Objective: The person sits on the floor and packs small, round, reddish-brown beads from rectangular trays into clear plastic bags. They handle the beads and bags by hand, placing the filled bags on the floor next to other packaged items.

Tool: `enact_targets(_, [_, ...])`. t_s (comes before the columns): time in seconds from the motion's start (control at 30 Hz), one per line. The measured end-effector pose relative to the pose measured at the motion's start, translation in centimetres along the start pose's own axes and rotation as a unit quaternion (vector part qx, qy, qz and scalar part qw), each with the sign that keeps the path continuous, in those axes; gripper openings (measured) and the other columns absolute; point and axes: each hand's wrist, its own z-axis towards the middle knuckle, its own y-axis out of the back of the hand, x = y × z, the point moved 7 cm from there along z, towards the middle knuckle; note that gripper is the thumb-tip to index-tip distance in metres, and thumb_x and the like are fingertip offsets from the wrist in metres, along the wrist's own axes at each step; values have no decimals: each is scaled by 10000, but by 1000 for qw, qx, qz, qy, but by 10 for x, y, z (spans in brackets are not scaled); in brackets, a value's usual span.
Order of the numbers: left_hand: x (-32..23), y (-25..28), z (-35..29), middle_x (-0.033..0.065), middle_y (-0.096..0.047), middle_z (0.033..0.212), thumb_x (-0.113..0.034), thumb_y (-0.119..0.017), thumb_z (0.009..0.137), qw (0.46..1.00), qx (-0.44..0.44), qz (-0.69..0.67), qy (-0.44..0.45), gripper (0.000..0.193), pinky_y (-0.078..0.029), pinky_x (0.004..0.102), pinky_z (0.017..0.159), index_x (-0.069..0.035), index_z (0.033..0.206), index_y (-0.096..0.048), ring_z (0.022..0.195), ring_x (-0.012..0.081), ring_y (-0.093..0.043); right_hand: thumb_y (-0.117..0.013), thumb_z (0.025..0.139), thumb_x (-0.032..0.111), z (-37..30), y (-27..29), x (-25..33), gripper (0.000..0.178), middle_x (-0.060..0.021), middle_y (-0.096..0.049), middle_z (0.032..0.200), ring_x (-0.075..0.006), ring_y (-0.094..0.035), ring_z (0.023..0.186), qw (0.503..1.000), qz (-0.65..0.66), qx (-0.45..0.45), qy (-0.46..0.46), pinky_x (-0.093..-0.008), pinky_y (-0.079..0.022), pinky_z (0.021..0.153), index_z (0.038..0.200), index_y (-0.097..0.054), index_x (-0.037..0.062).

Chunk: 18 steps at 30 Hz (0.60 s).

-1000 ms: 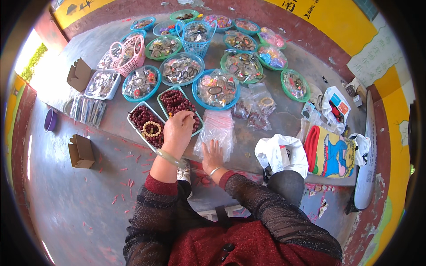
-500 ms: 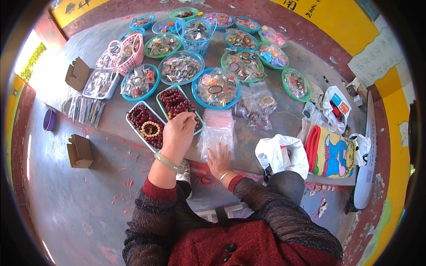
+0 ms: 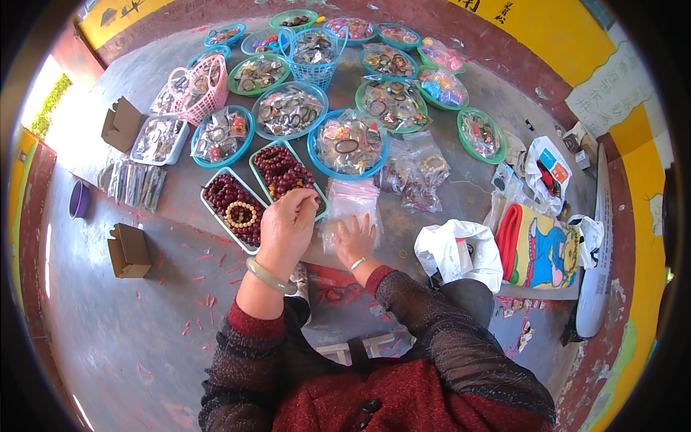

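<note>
My left hand point(image 3: 288, 225), with a pale bangle at its wrist, hovers over the near end of a tray point(image 3: 321, 210) of dark red bead bracelets point(image 3: 282, 167). Its fingertips are pinched together; whatever is between them is hidden. To its left lies a white tray point(image 3: 224, 229) of dark red beads, a light wooden bead bracelet point(image 3: 241, 214) on top. My right hand point(image 3: 353, 241) lies flat, fingers spread, on the near part of a stack of clear plastic zip bags point(image 3: 351, 198).
Behind the trays stand several baskets of bagged trinkets, including a blue one point(image 3: 314, 155) and a pink handled basket point(image 3: 205, 101). Bagged bracelets point(image 3: 417, 180) lie right of the stack. A white plastic bag point(image 3: 448, 248) and a colourful cloth point(image 3: 540, 248) are farther right. Cardboard boxes point(image 3: 128, 250) stand left.
My left hand has come slightly nearer to me and down, still pinched. My right hand has slid a little away from me over the plastic bags, fingers still spread.
</note>
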Motion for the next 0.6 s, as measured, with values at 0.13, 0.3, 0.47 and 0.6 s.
enact_targets(0.13, [-4,2,-1,102,-643,748,-81,-495,803,1000,4,-6,4,177,-460,242,600,0,918,-602,645,147,-608,-475,817,311,0,6,-3,435,-146,-321,1325,-329,-161,1287,997,43,-7,56,-499,-146,1015,1217,-443,144])
enact_targets(0.3, [-5,2,-2,113,-642,760,-77,-493,797,1000,8,24,-14,184,-468,246,617,15,921,-594,671,156,-617,-486,817,314,24,9,-1,482,-110,-190,1398,-308,-114,1305,991,-38,-63,108,-476,-145,1026,1268,-391,175])
enact_targets(0.47, [-8,4,-2,167,-604,756,-80,-497,777,999,-15,8,-41,139,-460,327,571,-14,846,-599,644,294,-597,-501,802,382,50,4,-4,595,-85,-89,1435,-321,-40,1317,990,-87,37,105,-515,-104,1025,1337,-286,233])
enact_targets(0.6, [-14,2,-4,127,-635,760,-59,-500,797,999,29,24,-22,174,-472,258,643,27,920,-588,697,179,-623,-496,787,443,61,0,-1,639,-86,-90,1437,-332,-26,1317,991,-44,74,101,-533,-65,1021,1347,-262,241])
